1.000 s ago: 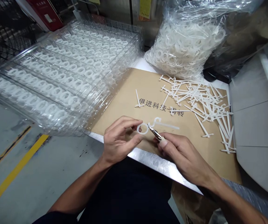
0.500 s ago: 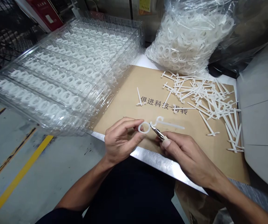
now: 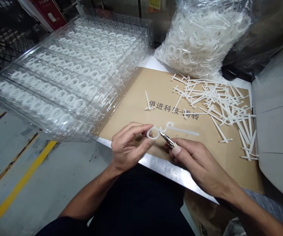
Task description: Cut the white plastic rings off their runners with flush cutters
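My left hand (image 3: 128, 147) pinches a translucent white plastic ring (image 3: 153, 127) between thumb and fingertips, above the cardboard's front edge. A hooked white sprue (image 3: 184, 130) with a long straight stem extends to the right beside the ring; whether the two are still joined is too small to tell. In my right hand (image 3: 197, 159), which is closed round the grips, is a small pair of metal nippers (image 3: 166, 139). Their tips meet the spot between ring and sprue. The handles are mostly hidden by my fingers.
A pile of loose white sprues (image 3: 217, 98) lies on the brown cardboard sheet (image 3: 131, 105). Behind it stands a clear bag (image 3: 195, 42) full of white rings. Stacked clear trays (image 3: 87, 101) holding rows of rings occupy the left. A grey bin (image 3: 276, 131) borders the right side.
The sprue's stem has swung slightly and its far end sits a little farther right. Both hands keep nearly the same place and grip, and the view has shifted slightly.
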`<state>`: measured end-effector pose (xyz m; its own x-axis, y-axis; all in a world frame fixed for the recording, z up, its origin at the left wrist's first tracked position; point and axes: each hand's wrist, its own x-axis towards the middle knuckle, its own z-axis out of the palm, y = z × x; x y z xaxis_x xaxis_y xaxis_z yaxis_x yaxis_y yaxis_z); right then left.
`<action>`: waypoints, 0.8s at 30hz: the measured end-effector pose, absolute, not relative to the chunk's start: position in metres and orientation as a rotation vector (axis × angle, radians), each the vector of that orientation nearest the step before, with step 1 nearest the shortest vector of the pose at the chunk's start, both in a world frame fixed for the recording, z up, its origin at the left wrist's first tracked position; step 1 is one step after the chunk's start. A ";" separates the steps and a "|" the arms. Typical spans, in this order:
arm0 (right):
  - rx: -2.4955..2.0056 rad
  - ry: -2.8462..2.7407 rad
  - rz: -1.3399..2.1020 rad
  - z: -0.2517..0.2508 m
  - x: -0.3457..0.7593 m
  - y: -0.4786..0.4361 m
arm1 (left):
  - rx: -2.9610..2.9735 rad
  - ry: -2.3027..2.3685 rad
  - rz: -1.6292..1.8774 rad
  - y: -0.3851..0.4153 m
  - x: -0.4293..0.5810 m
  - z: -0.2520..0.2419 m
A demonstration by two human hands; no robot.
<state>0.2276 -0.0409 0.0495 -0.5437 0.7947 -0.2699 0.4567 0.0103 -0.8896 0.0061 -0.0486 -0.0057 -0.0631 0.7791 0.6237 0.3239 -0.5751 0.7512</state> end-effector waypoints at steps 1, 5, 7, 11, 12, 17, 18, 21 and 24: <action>-1.294 -1.985 1.541 0.050 0.228 -0.041 | 1.849 1.181 1.675 -0.048 0.006 -0.005; -1.294 -1.975 1.565 0.050 0.228 -0.042 | 1.845 1.181 1.673 -0.049 0.006 -0.006; -1.286 -1.970 1.578 0.050 0.228 -0.042 | 1.836 1.177 1.667 -0.049 0.006 -0.007; -1.274 -1.965 1.578 0.049 0.228 -0.042 | 1.832 1.163 1.675 -0.049 0.005 -0.008; -1.274 -1.963 1.575 0.049 0.228 -0.042 | 1.833 1.160 1.678 -0.049 0.005 -0.007; -1.263 -1.966 1.574 0.049 0.228 -0.042 | 1.845 1.155 1.689 -0.048 0.007 -0.006; -1.263 -1.968 1.575 0.049 0.227 -0.042 | 1.849 1.160 1.691 -0.048 0.007 -0.005; -1.268 -1.971 1.567 0.052 0.227 -0.042 | 1.853 1.175 1.693 -0.048 0.007 -0.006; -1.275 -1.972 1.571 0.054 0.226 -0.043 | 1.843 1.157 1.697 -0.048 0.006 -0.006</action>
<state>0.2264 -0.0428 0.0536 -0.5533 0.7873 -0.2719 0.4412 0.0001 -0.8974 0.0065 -0.0480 -0.0064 -0.0679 0.7689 0.6357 0.3104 -0.5893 0.7459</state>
